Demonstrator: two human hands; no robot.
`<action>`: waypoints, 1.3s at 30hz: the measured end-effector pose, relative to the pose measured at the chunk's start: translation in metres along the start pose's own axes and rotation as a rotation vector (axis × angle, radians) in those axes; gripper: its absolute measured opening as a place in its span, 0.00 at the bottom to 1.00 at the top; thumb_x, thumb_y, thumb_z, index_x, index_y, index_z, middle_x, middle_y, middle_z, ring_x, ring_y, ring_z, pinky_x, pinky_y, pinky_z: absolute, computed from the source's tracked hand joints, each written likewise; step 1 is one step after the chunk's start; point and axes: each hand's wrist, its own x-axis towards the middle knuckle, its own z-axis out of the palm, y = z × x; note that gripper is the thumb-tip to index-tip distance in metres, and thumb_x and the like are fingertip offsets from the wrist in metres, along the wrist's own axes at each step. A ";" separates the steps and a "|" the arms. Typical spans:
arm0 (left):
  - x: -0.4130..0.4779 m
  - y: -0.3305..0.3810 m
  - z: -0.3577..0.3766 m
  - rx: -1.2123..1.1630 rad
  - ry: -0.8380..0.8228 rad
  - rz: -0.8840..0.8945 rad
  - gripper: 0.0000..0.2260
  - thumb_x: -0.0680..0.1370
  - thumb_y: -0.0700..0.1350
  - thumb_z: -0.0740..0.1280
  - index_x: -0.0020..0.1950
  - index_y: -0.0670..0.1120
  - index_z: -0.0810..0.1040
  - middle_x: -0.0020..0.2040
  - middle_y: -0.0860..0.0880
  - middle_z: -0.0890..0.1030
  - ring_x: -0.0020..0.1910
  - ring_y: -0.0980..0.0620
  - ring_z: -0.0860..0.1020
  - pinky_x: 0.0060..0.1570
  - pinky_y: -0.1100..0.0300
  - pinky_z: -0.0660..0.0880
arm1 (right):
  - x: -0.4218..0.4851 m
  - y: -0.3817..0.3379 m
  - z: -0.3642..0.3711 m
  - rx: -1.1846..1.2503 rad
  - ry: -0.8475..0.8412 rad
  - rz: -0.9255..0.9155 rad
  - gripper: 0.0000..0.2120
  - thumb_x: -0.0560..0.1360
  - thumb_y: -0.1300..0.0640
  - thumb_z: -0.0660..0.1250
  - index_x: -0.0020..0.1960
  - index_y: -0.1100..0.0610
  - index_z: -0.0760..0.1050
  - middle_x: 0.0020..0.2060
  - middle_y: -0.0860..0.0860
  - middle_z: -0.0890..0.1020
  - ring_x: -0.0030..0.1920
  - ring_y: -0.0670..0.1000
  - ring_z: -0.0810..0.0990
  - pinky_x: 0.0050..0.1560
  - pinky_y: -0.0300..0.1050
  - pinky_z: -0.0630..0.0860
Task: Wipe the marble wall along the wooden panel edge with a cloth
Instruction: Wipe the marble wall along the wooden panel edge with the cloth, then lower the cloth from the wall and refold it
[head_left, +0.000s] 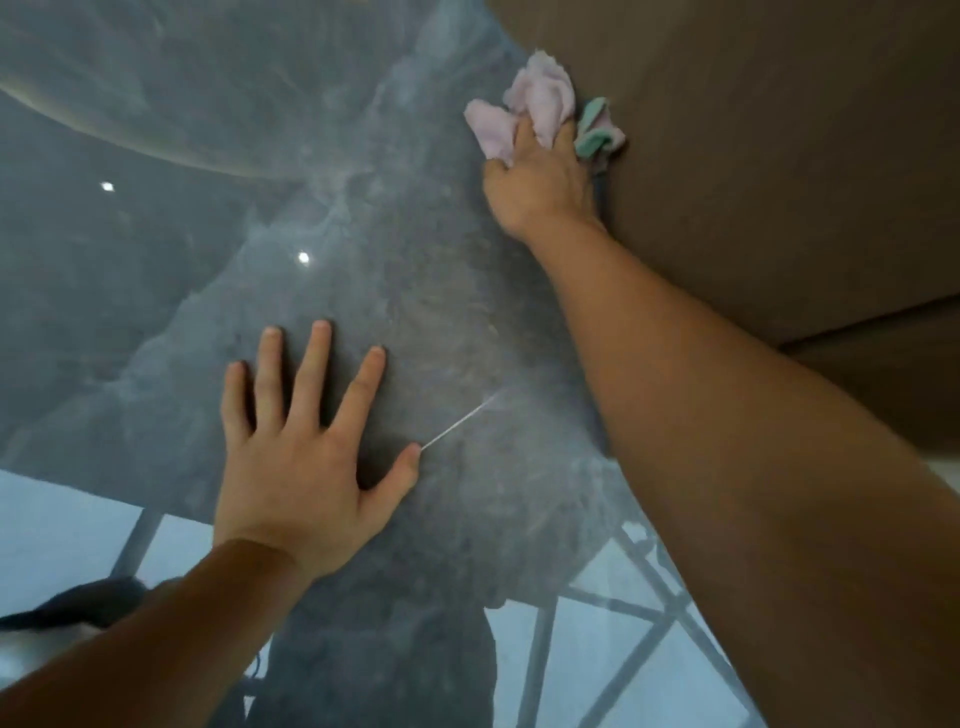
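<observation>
A glossy grey marble wall (363, 218) fills most of the head view. A brown wooden panel (779, 156) meets it along a slanted edge at the upper right. My right hand (535, 176) is raised high and presses a crumpled pink cloth (530, 109) with a green trim against the marble right beside that edge. My left hand (306, 447) lies flat on the marble lower down, fingers spread, holding nothing.
The polished marble mirrors ceiling spotlights (303, 257), a curved ceiling line and a window frame (623, 623) with bright panes low down. A thin pale line (457, 423) runs across the stone near my left thumb. A dark shape (78, 605) sits at the lower left.
</observation>
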 end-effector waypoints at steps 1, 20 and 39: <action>0.001 0.000 0.001 0.005 -0.001 -0.001 0.38 0.76 0.68 0.56 0.82 0.49 0.67 0.83 0.36 0.62 0.81 0.26 0.58 0.77 0.29 0.54 | 0.015 -0.003 -0.002 0.005 0.004 0.017 0.29 0.79 0.45 0.55 0.79 0.49 0.57 0.78 0.60 0.57 0.76 0.62 0.58 0.75 0.53 0.58; -0.038 0.021 -0.131 -0.777 -0.756 -0.521 0.15 0.79 0.52 0.67 0.59 0.44 0.81 0.68 0.36 0.79 0.66 0.35 0.78 0.65 0.44 0.76 | -0.272 0.041 -0.025 -0.064 -0.644 0.283 0.24 0.78 0.55 0.60 0.73 0.58 0.66 0.67 0.61 0.73 0.66 0.63 0.73 0.59 0.53 0.72; -0.362 0.330 -0.427 -1.004 -1.237 0.025 0.27 0.56 0.48 0.81 0.54 0.59 0.83 0.49 0.56 0.87 0.53 0.48 0.87 0.53 0.40 0.84 | -0.758 0.136 -0.431 0.983 0.072 1.030 0.20 0.66 0.62 0.70 0.45 0.36 0.82 0.38 0.48 0.83 0.40 0.58 0.82 0.49 0.65 0.80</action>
